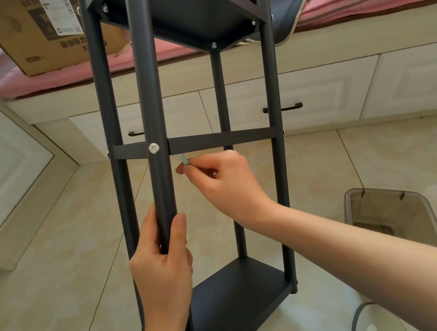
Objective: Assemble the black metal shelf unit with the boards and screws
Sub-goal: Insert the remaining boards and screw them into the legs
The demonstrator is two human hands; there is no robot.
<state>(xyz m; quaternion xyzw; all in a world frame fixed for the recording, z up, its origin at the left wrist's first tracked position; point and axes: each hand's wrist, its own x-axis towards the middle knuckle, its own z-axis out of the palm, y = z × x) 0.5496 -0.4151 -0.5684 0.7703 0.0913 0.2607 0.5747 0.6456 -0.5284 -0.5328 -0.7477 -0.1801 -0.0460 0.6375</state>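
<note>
Shelf [197, 143] stands on the floor; left hand [161, 261] wrapped round the front post [150, 104], right hand [225, 181] pinching a small tool [184, 160]. Might slip off that screw [153, 148] if angled wrong.

Bright, even daylight, soft shadows, sharp focus throughout, and wide-angle bowing toward the edges.

Posts [148, 90]: matt black metal, smooth. Boards [231, 299]: matt black, fine-grained. Screw [153, 148]: bright metal. Floor [58, 274]: glossy beige tile. Box [30, 34]: brown cardboard. Cushion [56, 76]: pink cloth. Bin [394, 212]: translucent grey plastic.
</note>
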